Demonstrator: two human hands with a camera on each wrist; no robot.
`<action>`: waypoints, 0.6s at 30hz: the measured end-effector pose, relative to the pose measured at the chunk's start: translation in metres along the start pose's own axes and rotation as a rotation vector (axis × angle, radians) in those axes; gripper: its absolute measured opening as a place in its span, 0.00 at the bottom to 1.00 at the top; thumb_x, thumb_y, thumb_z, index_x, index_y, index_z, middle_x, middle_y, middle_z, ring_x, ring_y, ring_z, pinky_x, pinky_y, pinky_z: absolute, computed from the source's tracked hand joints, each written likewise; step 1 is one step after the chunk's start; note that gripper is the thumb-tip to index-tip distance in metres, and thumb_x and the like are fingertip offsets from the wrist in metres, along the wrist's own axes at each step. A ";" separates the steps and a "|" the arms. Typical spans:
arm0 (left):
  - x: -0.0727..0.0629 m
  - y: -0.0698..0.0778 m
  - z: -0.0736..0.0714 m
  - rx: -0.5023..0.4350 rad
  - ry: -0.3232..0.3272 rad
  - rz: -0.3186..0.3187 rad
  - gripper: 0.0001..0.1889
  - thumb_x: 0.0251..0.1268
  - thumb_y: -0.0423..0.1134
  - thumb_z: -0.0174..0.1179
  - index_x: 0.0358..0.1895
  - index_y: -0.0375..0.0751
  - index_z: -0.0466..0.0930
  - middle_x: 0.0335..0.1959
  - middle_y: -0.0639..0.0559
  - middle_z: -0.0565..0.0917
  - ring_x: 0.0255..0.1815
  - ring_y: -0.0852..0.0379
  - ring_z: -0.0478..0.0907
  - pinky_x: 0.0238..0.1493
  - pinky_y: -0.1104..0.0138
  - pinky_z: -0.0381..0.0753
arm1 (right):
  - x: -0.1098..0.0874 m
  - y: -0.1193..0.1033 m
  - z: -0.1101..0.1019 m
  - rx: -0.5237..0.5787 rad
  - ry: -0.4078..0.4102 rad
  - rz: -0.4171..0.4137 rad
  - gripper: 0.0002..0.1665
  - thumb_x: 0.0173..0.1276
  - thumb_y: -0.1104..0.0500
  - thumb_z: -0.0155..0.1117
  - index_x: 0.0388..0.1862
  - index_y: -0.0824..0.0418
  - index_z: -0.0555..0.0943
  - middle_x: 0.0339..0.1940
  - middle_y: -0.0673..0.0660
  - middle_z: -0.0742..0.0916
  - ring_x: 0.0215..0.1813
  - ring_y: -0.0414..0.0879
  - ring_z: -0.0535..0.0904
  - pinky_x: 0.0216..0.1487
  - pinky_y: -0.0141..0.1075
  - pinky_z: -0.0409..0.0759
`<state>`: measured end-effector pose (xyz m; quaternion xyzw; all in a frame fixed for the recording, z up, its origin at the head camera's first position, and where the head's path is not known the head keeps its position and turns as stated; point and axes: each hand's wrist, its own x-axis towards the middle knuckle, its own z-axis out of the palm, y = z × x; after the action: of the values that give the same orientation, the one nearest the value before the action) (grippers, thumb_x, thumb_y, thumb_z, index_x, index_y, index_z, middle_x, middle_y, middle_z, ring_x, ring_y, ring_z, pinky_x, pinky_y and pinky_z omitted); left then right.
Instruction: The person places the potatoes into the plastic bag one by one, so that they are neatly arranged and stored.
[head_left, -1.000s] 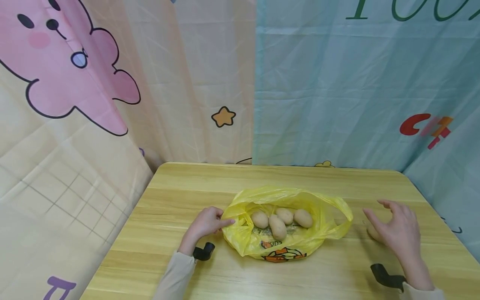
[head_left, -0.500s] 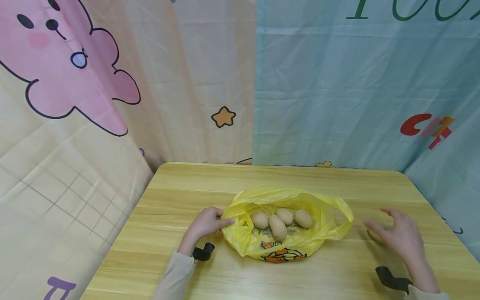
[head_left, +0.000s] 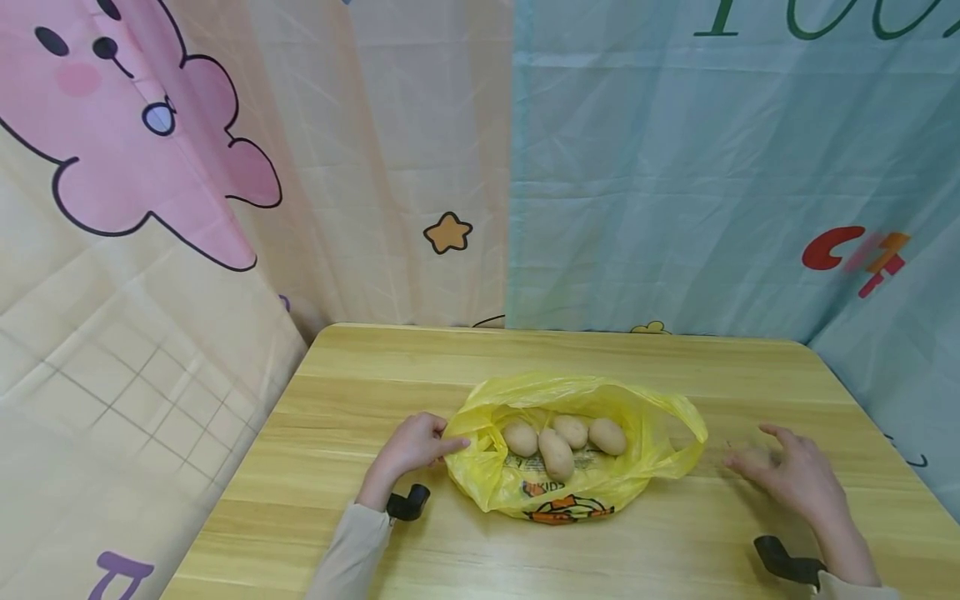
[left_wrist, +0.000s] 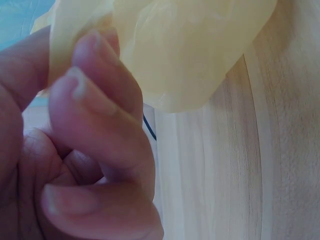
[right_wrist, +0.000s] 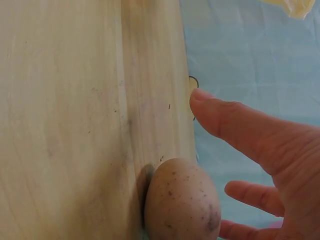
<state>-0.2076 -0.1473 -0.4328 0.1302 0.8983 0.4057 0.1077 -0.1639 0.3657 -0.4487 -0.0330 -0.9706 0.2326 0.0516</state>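
My left hand (head_left: pixel 410 448) pinches the left edge of a yellow plastic bag (head_left: pixel 480 492) between thumb and fingers; in the left wrist view the thin film (left_wrist: pixel 175 55) runs up from the curled fingers. The bag lies with its mouth spread, and several potatoes (head_left: pixel 556 456) rest inside. Over at the right, my right hand (head_left: pixel 806 479) is low over the table, thumb and fingers spread apart. A single speckled potato (right_wrist: pixel 182 202) lies on the wood beside those fingers in the right wrist view; the hand mostly hides it from the head view.
The wooden table (head_left: pixel 360 358) has rounded far corners. Printed curtains (head_left: pixel 660 192) hang behind and on both sides of it. A loop handle (head_left: pixel 686 425) of the bag points toward the right hand. Black wrist mounts (head_left: pixel 408 502) sit on both forearms.
My right hand has shifted slightly right and toward me, lowering around the lone potato. The left hand, the bag and the potatoes inside it stay put.
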 end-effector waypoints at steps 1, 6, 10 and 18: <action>0.000 0.000 0.000 0.000 0.000 0.001 0.16 0.60 0.50 0.65 0.22 0.43 0.78 0.13 0.48 0.77 0.12 0.62 0.68 0.16 0.69 0.62 | 0.001 0.001 0.000 -0.004 -0.008 -0.005 0.52 0.58 0.38 0.67 0.60 0.80 0.63 0.52 0.87 0.67 0.51 0.79 0.63 0.43 0.67 0.65; 0.000 0.000 0.000 0.004 -0.001 0.001 0.16 0.61 0.49 0.65 0.22 0.43 0.77 0.14 0.47 0.77 0.12 0.62 0.68 0.16 0.69 0.62 | 0.002 0.004 0.002 -0.012 -0.063 0.009 0.56 0.56 0.36 0.68 0.62 0.81 0.60 0.54 0.88 0.65 0.52 0.80 0.61 0.44 0.68 0.64; 0.001 0.000 0.000 0.008 0.000 -0.004 0.16 0.61 0.49 0.64 0.22 0.43 0.77 0.14 0.48 0.77 0.12 0.62 0.67 0.16 0.69 0.62 | 0.003 0.006 0.003 -0.017 -0.095 0.020 0.58 0.55 0.36 0.69 0.62 0.82 0.60 0.55 0.88 0.64 0.53 0.80 0.60 0.45 0.68 0.63; 0.001 0.001 0.000 0.004 -0.003 -0.012 0.16 0.61 0.49 0.65 0.23 0.43 0.77 0.14 0.47 0.77 0.13 0.62 0.67 0.16 0.69 0.62 | 0.004 0.006 0.003 -0.022 -0.150 0.054 0.59 0.55 0.36 0.68 0.62 0.83 0.57 0.56 0.88 0.63 0.54 0.80 0.60 0.48 0.68 0.63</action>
<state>-0.2082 -0.1465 -0.4322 0.1258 0.8996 0.4030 0.1114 -0.1685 0.3704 -0.4543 -0.0420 -0.9730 0.2251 -0.0280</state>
